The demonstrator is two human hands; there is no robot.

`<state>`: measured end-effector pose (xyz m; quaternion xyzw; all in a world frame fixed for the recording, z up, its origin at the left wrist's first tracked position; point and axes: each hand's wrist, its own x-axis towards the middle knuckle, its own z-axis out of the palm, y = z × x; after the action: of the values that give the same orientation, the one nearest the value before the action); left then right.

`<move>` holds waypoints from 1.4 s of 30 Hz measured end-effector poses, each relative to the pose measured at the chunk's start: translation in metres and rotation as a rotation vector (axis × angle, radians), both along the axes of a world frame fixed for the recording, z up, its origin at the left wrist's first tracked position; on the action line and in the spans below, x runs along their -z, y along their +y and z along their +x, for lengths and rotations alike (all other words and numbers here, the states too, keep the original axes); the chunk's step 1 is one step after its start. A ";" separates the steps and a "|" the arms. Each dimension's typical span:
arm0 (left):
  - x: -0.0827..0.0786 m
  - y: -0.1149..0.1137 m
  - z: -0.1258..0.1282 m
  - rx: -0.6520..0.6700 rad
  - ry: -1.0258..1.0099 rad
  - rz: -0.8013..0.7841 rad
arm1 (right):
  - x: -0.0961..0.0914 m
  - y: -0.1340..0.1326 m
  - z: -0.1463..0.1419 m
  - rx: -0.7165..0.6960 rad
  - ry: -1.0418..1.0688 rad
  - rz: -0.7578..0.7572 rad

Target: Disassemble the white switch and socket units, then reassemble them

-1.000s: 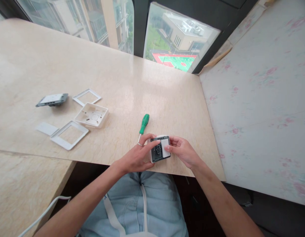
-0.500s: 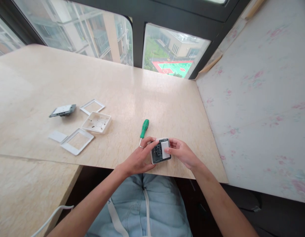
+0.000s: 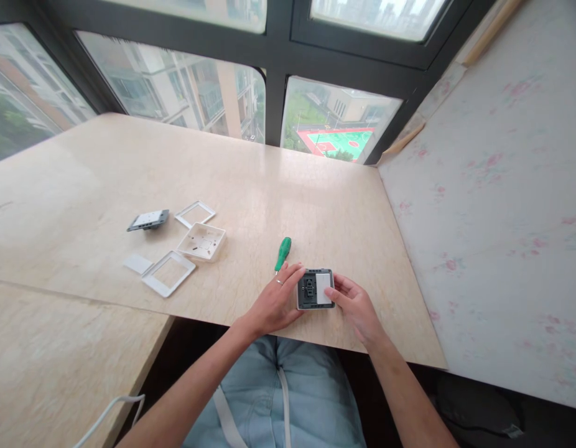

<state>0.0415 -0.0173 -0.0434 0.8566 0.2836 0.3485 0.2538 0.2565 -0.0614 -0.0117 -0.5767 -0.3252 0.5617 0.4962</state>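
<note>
A square wall switch (image 3: 308, 298) with a dark grey inner plate is held between my two hands near the table's front edge. One white rocker covers its right half, while the left half shows the bare mechanism. My left hand (image 3: 276, 298) grips the switch along its left side, fingers at the top corner and thumb low. My right hand (image 3: 356, 302) closes on the right side, its thumb pressing on the white rocker. Just beyond my left hand lies a green-handled screwdriver (image 3: 283, 252), its tip hidden behind my fingers.
To the left lie a white back box (image 3: 216, 254), a white frame (image 3: 191, 266), a thinner frame (image 3: 211, 211), a flat white cover (image 3: 139, 264) and a second grey switch module (image 3: 148, 219). Windows (image 3: 332, 130) border the table behind; a papered wall (image 3: 502, 218) rises at right.
The view has tilted up and turned slightly left, so everything sits lower and further right. Both hands still hold the switch, which appears turned a little more level.
</note>
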 end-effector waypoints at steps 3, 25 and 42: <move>0.001 0.000 0.002 -0.002 0.002 0.003 | -0.002 -0.002 0.001 0.001 0.029 0.002; 0.004 -0.002 0.002 -0.076 -0.047 -0.115 | 0.006 -0.003 -0.003 -0.016 0.494 -0.091; -0.044 0.025 -0.209 -1.173 0.046 -0.276 | 0.012 -0.013 -0.001 0.206 0.345 -0.122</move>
<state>-0.1675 0.0073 0.0009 0.5235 0.7569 0.3717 0.1218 0.2551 -0.0746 -0.0239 -0.5312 -0.1398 0.6170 0.5636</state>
